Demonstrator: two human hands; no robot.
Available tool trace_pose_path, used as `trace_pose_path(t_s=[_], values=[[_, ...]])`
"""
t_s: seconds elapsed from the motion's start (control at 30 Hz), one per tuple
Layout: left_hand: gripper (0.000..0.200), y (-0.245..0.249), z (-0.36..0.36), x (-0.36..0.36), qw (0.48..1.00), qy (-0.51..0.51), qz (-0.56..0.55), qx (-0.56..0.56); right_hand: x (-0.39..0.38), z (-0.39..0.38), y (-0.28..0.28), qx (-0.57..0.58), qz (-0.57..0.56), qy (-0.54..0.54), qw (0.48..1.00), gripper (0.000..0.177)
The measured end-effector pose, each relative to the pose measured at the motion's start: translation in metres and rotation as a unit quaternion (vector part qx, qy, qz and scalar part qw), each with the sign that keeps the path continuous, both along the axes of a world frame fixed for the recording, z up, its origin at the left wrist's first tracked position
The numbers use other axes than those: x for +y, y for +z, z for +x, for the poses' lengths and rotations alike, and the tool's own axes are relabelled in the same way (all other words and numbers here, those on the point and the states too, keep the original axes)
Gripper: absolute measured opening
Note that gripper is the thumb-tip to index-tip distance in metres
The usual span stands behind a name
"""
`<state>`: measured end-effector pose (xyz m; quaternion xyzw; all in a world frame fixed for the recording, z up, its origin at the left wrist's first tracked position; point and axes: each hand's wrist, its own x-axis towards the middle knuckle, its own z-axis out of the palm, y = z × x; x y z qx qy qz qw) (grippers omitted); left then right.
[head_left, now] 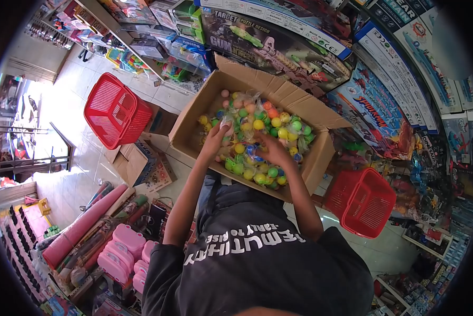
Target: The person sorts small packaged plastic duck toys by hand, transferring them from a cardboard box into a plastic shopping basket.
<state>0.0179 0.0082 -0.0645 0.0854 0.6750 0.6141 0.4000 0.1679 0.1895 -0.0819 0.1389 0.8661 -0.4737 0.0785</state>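
Note:
A cardboard box (194, 118) with raised flaps stands in front of my body, holding many small coloured balls (283, 132) in clear plastic bags. My left hand (214, 139) is over the left part of the box, its fingers closed on a clear plastic bag (226, 126). Over the middle of the pile, my right hand (274, 151) has its thumb and fingers spread apart, close to a bagged blue ball (253, 152). Yellow, green, orange and pink balls lie around both hands.
Red plastic baskets stand left (112, 113) and right (360, 203) of the box. Large boxed toys (278, 45) rise behind it. At lower left are pink cases (123, 250) and a pink roll (84, 226). A smaller open carton (131, 163) sits on the tiled floor.

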Motion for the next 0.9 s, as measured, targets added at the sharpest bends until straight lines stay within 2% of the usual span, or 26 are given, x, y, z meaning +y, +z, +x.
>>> trace_pose_path(t_s=[0.03,0.07,0.13,0.17,0.2,0.27,0.33,0.4,0.47,0.53,0.6,0.67,0.73,0.8,0.87,0.9], values=[[0.061,0.003,-0.001,0.000,1.000,-0.007,0.001,-0.016,-0.003,0.004,-0.002,0.019,0.061,0.057,0.996,0.051],[0.061,0.005,0.001,0.000,1.000,-0.007,0.001,-0.014,-0.007,0.008,-0.004,0.021,0.061,0.057,0.996,0.051],[0.062,0.027,0.010,0.002,0.996,0.041,-0.067,-0.033,-0.017,0.010,0.006,0.019,0.151,0.071,0.986,0.057],[0.062,0.014,0.010,0.000,0.996,0.040,-0.068,-0.034,-0.016,0.012,0.005,0.018,0.150,0.071,0.986,0.057],[0.063,-0.010,0.008,-0.004,0.996,0.039,-0.039,-0.072,-0.014,0.012,0.002,0.010,0.116,0.066,0.991,0.060],[0.063,-0.023,0.007,-0.008,0.993,0.041,-0.014,-0.111,-0.011,0.012,-0.006,0.001,0.079,0.064,0.995,0.063],[0.039,-0.022,0.009,-0.010,0.991,0.096,0.041,-0.077,-0.009,0.013,-0.010,0.035,0.047,0.045,0.997,0.063],[0.038,-0.020,0.009,-0.017,0.988,0.105,0.058,-0.097,-0.009,0.017,-0.007,0.044,0.025,0.030,0.998,0.057],[0.037,-0.015,0.009,-0.027,0.984,0.110,0.076,-0.116,-0.011,0.019,0.008,0.062,-0.064,-0.030,0.996,0.052],[0.043,-0.004,0.011,-0.036,0.981,0.042,0.115,-0.152,-0.016,0.021,0.024,0.092,-0.018,-0.033,0.995,0.048],[0.041,0.014,0.026,-0.039,0.980,0.031,0.125,-0.150,-0.027,0.027,0.041,0.087,-0.202,-0.142,0.965,0.047],[0.039,0.018,0.036,-0.043,0.980,0.024,0.134,-0.146,-0.040,0.035,0.044,0.115,-0.226,-0.155,0.955,0.042],[0.042,0.016,0.047,-0.045,0.976,-0.012,0.149,-0.157,-0.053,0.043,0.050,0.088,-0.288,-0.176,0.937,0.038],[0.044,0.024,0.063,-0.050,0.975,-0.018,0.155,-0.157,-0.076,0.053,0.059,0.099,-0.304,-0.197,0.927,0.035],[0.047,0.038,0.078,-0.060,0.975,-0.025,0.155,-0.159,-0.100,0.064,0.075,0.081,-0.431,-0.221,0.871,0.033],[0.049,0.042,0.084,-0.064,0.976,-0.045,0.163,-0.139,-0.105,0.073,0.078,0.066,-0.444,-0.195,0.872,0.031]])
